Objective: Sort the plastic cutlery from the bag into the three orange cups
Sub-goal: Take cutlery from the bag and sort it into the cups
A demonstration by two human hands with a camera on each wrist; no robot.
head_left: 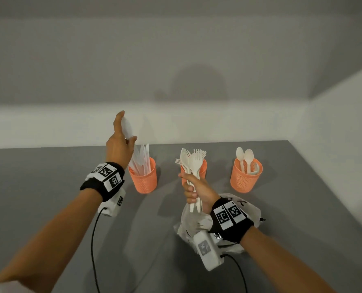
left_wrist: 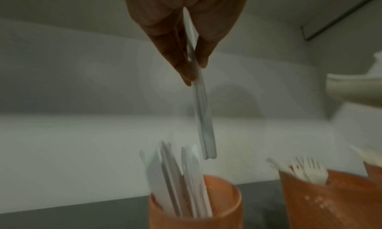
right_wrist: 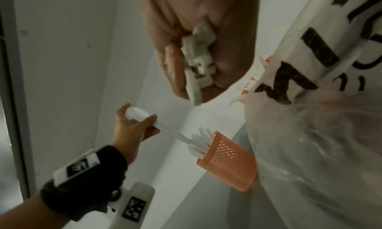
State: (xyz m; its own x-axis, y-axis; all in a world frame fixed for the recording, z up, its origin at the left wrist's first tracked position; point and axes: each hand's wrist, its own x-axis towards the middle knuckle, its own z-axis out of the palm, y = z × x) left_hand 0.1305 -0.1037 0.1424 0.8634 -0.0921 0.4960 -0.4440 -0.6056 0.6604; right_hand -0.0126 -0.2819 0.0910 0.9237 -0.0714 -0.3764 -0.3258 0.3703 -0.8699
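My left hand (head_left: 126, 129) pinches a white plastic knife (left_wrist: 201, 111) by its blade, handle pointing down, just above the left orange cup (head_left: 143, 178), which holds several knives (left_wrist: 179, 183). My right hand (head_left: 191, 188) grips a bundle of cream forks and spoons (head_left: 191, 161) upright in front of the middle cup (head_left: 203, 168), so that cup is partly hidden. In the left wrist view the middle cup (left_wrist: 322, 199) holds forks. The right cup (head_left: 246, 176) holds spoons. The bag (head_left: 250, 210), clear plastic with black print, lies on the table under my right wrist.
The grey table (head_left: 48, 176) ends at a white wall behind the cups and another wall on the right. Black cables (head_left: 93, 240) hang from both wrist cameras over the near part of the table. The three cups stand in a row, well apart.
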